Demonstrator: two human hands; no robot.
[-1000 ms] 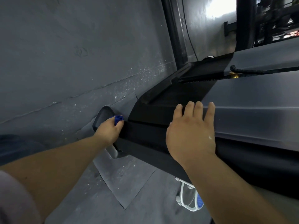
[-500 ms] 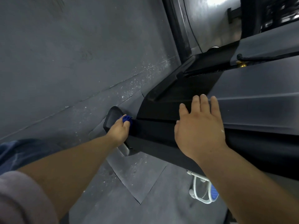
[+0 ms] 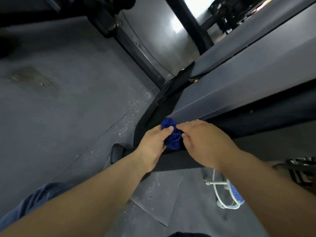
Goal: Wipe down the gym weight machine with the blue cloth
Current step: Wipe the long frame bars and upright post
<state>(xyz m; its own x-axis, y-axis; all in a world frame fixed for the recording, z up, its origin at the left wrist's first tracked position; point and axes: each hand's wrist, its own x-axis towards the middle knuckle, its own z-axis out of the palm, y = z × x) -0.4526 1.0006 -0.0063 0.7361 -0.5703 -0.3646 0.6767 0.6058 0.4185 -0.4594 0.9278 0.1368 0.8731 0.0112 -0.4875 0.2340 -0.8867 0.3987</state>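
The bunched blue cloth (image 3: 171, 134) hangs between both hands just over the black lower edge of the gym machine (image 3: 239, 93), a long grey and black body running from the centre to the upper right. My left hand (image 3: 152, 146) grips the cloth from the left, thumb over its top. My right hand (image 3: 203, 142) pinches the cloth's right side with thumb and fingers. Part of the cloth is hidden inside my left palm.
A black rubber foot (image 3: 116, 153) of the machine sits on the grey mat floor (image 3: 59, 108) to the left. A white and blue frame (image 3: 225, 195) lies on the floor under my right forearm. Dark uprights (image 3: 193, 26) rise behind. My jeans-clad knee (image 3: 34, 200) is at the lower left.
My left hand has brought the cloth up from the machine's foot to the middle. My right hand has left the machine's top and taken hold of the cloth. The view has tilted upward.
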